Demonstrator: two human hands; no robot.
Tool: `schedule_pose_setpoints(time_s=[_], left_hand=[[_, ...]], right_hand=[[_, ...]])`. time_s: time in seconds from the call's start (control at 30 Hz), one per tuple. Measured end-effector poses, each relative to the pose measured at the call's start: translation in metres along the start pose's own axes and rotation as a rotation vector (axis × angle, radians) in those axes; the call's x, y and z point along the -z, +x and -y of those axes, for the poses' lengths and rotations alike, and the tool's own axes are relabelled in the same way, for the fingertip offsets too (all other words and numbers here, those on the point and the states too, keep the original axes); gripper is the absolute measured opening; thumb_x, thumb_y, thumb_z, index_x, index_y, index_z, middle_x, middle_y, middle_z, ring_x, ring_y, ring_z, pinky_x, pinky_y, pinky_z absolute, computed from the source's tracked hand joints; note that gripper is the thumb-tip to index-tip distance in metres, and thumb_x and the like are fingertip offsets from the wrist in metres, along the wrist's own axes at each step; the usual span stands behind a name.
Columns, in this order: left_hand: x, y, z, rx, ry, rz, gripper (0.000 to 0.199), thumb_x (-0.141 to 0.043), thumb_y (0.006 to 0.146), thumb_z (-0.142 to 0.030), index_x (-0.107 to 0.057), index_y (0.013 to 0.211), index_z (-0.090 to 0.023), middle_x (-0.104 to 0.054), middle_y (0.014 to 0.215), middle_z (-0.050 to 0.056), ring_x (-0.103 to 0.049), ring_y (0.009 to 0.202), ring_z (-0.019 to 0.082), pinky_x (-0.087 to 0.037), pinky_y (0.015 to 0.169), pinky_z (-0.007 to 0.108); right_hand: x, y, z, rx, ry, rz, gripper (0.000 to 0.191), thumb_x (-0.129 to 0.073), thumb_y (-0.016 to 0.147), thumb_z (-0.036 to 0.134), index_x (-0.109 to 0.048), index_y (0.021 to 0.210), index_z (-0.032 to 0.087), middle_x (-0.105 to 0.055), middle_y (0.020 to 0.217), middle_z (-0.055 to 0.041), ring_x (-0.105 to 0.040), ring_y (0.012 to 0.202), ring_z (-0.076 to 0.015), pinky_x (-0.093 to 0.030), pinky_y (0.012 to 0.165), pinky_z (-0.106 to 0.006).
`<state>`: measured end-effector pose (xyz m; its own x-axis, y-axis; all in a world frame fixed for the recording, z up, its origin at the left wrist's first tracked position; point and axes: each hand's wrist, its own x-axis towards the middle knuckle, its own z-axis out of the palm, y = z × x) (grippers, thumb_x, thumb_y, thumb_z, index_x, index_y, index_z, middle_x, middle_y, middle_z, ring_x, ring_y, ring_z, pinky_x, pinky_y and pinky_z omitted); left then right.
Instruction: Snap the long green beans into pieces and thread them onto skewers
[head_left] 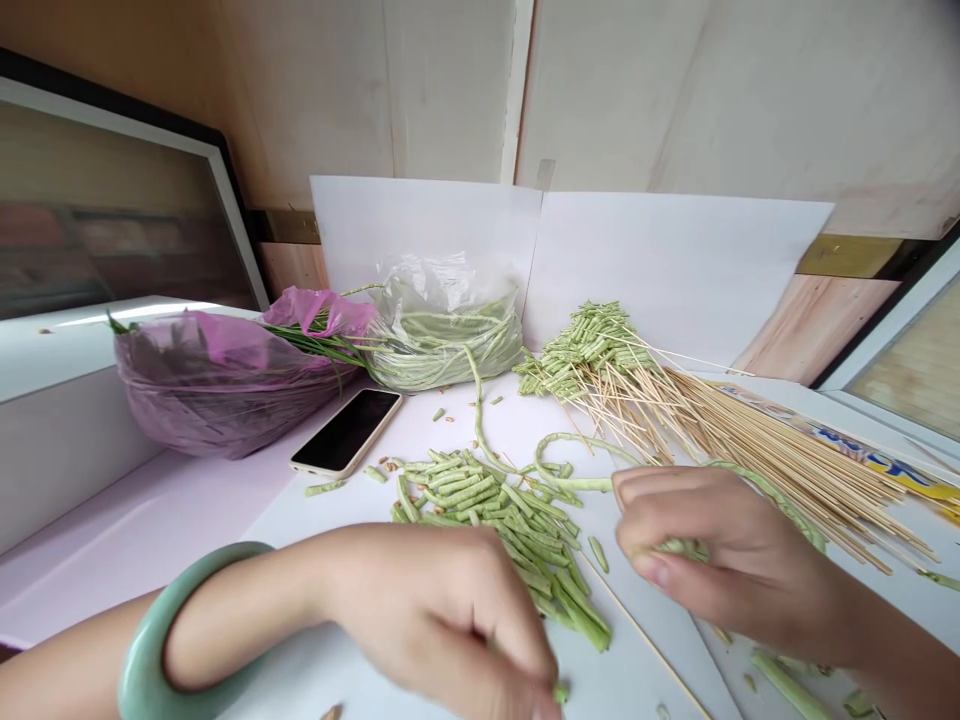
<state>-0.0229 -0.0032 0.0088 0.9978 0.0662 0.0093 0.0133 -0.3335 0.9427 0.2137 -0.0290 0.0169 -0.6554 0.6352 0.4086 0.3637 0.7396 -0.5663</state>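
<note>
Right hand [701, 555] curls closed round a long bean [589, 484], near right; left hand [442, 610] is curled, its hold hidden, beside the cut pieces [529, 540] at centre, which a sweeping wrist could scatter

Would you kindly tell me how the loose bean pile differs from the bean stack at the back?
The loose pile lies low and spread out, while the bean stack is heaped higher. Many thin sticks run out from the bean stack; the loose pile shows a single stick at its edge. Both are short green bean pieces.
</note>
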Motion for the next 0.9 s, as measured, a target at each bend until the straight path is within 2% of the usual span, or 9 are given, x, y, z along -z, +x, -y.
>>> schedule_pose_setpoints(time_s=[0.1, 0.13, 0.2, 0.3, 0.43, 0.57, 0.73, 0.9], left_hand=[[0.004, 0.003, 0.003, 0.104, -0.191, -0.342, 0.049, -0.039, 0.092, -0.056, -0.04, 0.058, -0.02, -0.036, 0.049, -0.004, -0.035, 0.046, 0.01, -0.03, 0.049, 0.026], [0.005, 0.005, 0.006, 0.123, -0.259, -0.419, 0.051, -0.038, 0.092, -0.059, -0.042, 0.06, -0.02, -0.036, 0.048, -0.005, -0.037, 0.044, 0.009, -0.029, 0.048, 0.025], [0.005, 0.009, 0.014, 0.157, -0.368, -0.516, 0.053, -0.036, 0.09, -0.064, -0.042, 0.062, -0.019, -0.031, 0.044, -0.007, -0.036, 0.04, 0.008, -0.026, 0.045, 0.023], [0.005, 0.013, 0.021, 0.193, -0.498, -0.597, 0.055, -0.038, 0.087, -0.068, -0.039, 0.063, -0.019, -0.03, 0.044, -0.009, -0.035, 0.038, 0.007, -0.023, 0.044, 0.021], [0.003, 0.016, 0.023, 0.197, -0.613, -0.648, 0.053, -0.047, 0.081, -0.07, -0.037, 0.069, -0.02, -0.031, 0.046, -0.01, -0.035, 0.04, 0.006, -0.025, 0.046, 0.02], [0.0, 0.015, 0.022, 0.259, -0.474, -0.631, 0.053, -0.039, 0.083, -0.072, -0.041, 0.076, -0.019, -0.041, 0.047, -0.008, -0.038, 0.042, 0.007, -0.029, 0.047, 0.02], [-0.005, 0.012, 0.022, 0.333, -0.189, -0.467, 0.047, -0.037, 0.088, -0.066, -0.043, 0.088, -0.019, -0.048, 0.051, -0.006, -0.044, 0.046, 0.009, -0.034, 0.047, 0.019], [-0.008, 0.012, 0.023, 0.278, -0.059, -0.482, 0.043, -0.041, 0.091, -0.058, -0.044, 0.075, -0.018, -0.041, 0.051, -0.007, -0.038, 0.045, 0.006, -0.032, 0.045, 0.017]], right_hand=[[-0.001, 0.001, -0.006, -0.044, -0.083, -0.015, 0.012, -0.049, 0.091, 0.023, -0.059, 0.084, 0.023, -0.05, 0.07, 0.002, -0.05, 0.062, -0.0139, -0.039, 0.057, -0.026], [-0.003, 0.002, -0.006, -0.058, -0.091, 0.013, 0.015, -0.046, 0.093, 0.022, -0.061, 0.096, 0.023, -0.052, 0.076, 0.0003, -0.053, 0.067, -0.0151, -0.042, 0.06, -0.027], [-0.008, 0.002, -0.007, -0.087, -0.08, 0.066, 0.03, -0.036, 0.096, 0.018, -0.058, 0.115, 0.025, -0.052, 0.087, -0.002, -0.054, 0.075, -0.0164, -0.044, 0.065, -0.028], [-0.013, 0.002, -0.009, -0.105, -0.054, 0.068, 0.04, -0.029, 0.098, 0.014, -0.054, 0.125, 0.029, -0.046, 0.091, -0.0022, -0.051, 0.075, -0.0151, -0.045, 0.065, -0.027], [-0.018, 0.001, -0.012, -0.093, -0.027, 0.018, 0.045, -0.037, 0.097, 0.014, -0.04, 0.137, 0.035, -0.047, 0.095, -0.0006, -0.051, 0.079, -0.0138, -0.046, 0.071, -0.026], [-0.029, 0.002, -0.014, -0.039, 0.071, -0.108, 0.037, -0.051, 0.089, 0.008, -0.044, 0.116, 0.033, -0.053, 0.086, 0.0043, -0.056, 0.084, -0.013, -0.047, 0.079, -0.025], [-0.038, 0.005, -0.016, -0.073, 0.034, -0.197, 0.03, -0.059, 0.085, 0.007, -0.045, 0.098, 0.03, -0.061, 0.087, 0.006, -0.061, 0.082, -0.0111, -0.049, 0.074, -0.021], [-0.041, 0.005, -0.018, -0.003, -0.045, -0.247, 0.031, -0.058, 0.082, 0.005, -0.036, 0.084, 0.027, -0.053, 0.083, 0.0053, -0.056, 0.076, -0.0119, -0.045, 0.068, -0.022]])
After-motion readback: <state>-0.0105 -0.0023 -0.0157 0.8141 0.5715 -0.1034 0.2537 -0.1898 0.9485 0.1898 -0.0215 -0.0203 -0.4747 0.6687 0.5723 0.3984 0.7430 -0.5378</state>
